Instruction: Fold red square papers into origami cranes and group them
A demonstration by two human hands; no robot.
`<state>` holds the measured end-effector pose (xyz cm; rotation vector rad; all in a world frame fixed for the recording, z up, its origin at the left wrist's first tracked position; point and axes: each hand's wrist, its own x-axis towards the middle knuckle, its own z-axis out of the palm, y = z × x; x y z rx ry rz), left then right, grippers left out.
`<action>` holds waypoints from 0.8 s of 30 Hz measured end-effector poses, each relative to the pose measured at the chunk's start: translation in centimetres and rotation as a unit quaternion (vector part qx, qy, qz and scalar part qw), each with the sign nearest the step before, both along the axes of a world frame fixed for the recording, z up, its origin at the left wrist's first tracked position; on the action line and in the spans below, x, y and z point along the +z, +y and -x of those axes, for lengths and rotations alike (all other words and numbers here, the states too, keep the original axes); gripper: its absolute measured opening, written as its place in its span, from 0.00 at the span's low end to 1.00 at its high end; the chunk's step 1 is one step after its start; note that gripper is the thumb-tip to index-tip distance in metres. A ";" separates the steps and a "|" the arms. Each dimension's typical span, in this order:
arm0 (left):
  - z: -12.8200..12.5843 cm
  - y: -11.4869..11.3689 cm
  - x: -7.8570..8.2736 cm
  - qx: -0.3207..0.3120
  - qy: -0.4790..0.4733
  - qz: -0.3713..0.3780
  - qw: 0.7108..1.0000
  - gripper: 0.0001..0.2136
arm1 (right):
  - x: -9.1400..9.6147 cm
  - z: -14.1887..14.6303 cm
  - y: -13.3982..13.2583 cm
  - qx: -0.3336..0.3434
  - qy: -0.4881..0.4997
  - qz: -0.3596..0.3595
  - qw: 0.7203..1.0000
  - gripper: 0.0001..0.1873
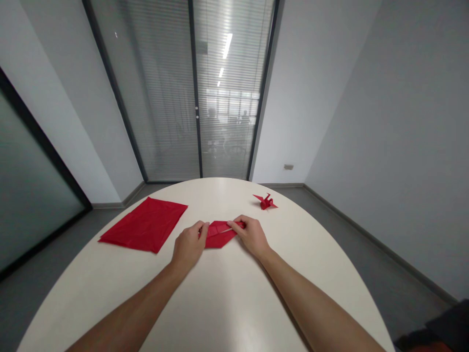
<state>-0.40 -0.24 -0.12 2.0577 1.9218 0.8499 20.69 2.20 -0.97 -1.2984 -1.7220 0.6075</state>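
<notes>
A partly folded piece of red paper [220, 234] lies flat on the white round table [227, 303] in front of me. My left hand [188, 244] presses on its left end with curled fingers. My right hand [251, 234] pinches its upper right edge, fingers closed on the paper. A finished red paper crane [266, 201] stands farther back and to the right, apart from both hands. A stack of flat red paper sheets [144, 224] lies to the left of my left hand, untouched.
The table's curved edge runs close behind the crane and the sheets. Beyond it are grey floor, a glass door with blinds [198, 93], and white walls. A dark object [439, 327] shows at the bottom right corner.
</notes>
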 end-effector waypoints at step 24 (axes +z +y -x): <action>-0.6 -0.2 -1.6 -0.240 0.066 -0.115 0.962 0.12 | 0.6 0.1 -0.4 -0.062 -0.208 0.016 0.976 0.12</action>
